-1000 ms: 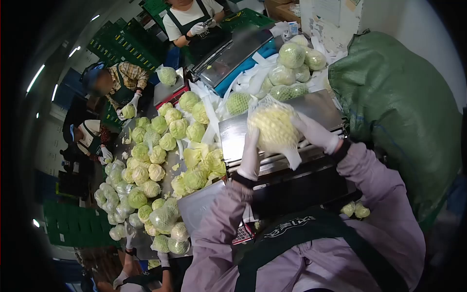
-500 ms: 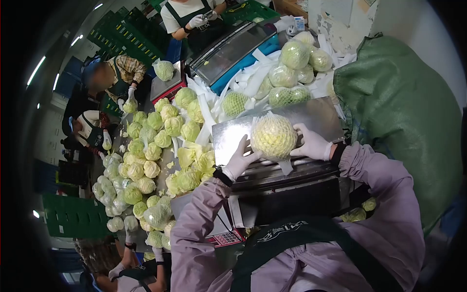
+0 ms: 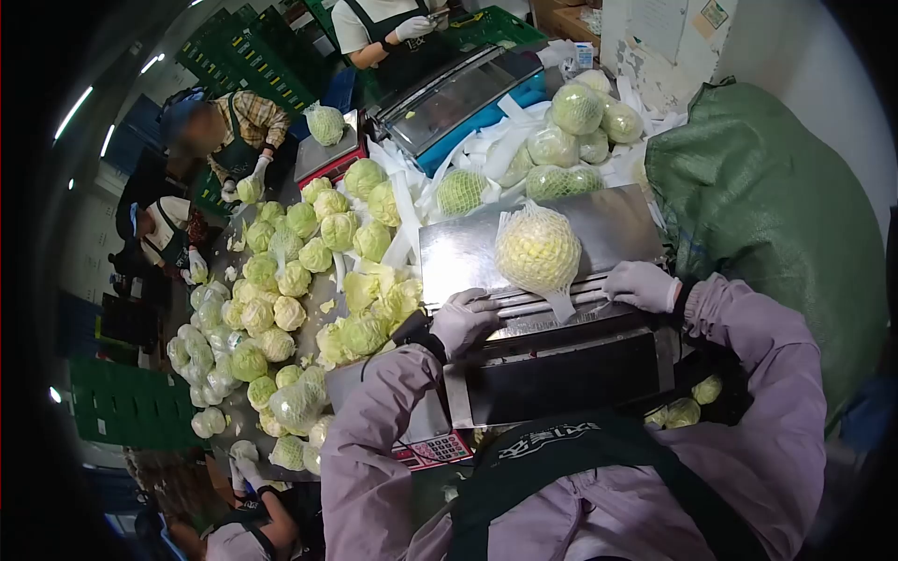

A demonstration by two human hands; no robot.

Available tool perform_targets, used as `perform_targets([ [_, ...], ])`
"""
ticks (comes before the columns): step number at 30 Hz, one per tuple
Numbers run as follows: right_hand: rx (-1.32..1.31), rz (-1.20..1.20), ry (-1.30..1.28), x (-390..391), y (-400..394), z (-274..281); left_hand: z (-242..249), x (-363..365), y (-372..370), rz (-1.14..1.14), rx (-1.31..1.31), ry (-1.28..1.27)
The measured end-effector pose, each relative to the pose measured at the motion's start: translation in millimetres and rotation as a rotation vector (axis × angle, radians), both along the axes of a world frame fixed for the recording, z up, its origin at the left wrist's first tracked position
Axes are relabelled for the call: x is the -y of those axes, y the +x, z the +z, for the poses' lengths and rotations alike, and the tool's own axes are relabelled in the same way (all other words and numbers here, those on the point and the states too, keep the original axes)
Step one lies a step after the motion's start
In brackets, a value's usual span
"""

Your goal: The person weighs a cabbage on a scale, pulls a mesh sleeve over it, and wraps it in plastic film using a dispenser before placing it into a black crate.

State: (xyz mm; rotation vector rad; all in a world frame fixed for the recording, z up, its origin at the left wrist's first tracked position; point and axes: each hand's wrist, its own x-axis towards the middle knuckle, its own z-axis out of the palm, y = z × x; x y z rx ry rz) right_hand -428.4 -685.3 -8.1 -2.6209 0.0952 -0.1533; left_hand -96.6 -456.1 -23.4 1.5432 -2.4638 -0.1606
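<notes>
A pale cabbage in a white net (image 3: pixel 537 251) sits on the shiny metal plate (image 3: pixel 617 224) of a wrapping machine, its net tail hanging over the front edge. My left hand (image 3: pixel 465 323), in a white glove, is closed at the left end of the metal bars (image 3: pixel 533 304) in front of the plate. At the right end of the same bars is my right hand (image 3: pixel 643 285), gloved too, fingers curled together. Whatever is between the fingers of either hand cannot be made out. Neither hand touches the cabbage.
Loose cabbages (image 3: pixel 339 230) are heaped on the table to the left. Wrapped cabbages (image 3: pixel 577 109) lie behind the plate. A second wrapping machine (image 3: pixel 458 103) and a red scale (image 3: pixel 329 154) stand further back. A large green sack (image 3: pixel 767 187) bulges at right. Several co-workers are around the table.
Both hands have let go of the netted cabbage and come down to the bars at the plate's front edge. The cabbage stays on the plate.
</notes>
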Motion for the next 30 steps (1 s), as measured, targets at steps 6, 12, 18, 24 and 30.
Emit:
perform_targets([
  [6, -0.461, 0.015, 0.509, -40, -18, 84, 73, -52, -21, 0.497, -0.739, 0.661],
  [12, 0.210, -0.044, 1.113, 31, 59, 200, 180, 11, 44, -0.045, -2.128, 0.299],
  [18, -0.076, 0.005, -0.157, 112, 120, 43, 61, 120, 57, 0.345, -0.121, 0.333],
  [24, 0.012, -0.034, -0.184, 74, 139, -33, -20, 135, 28, 0.314, -0.130, 0.070],
  [30, -0.310, 0.143, 0.915, 31, 93, 46, 59, 85, -12, 0.062, -1.324, 0.779],
])
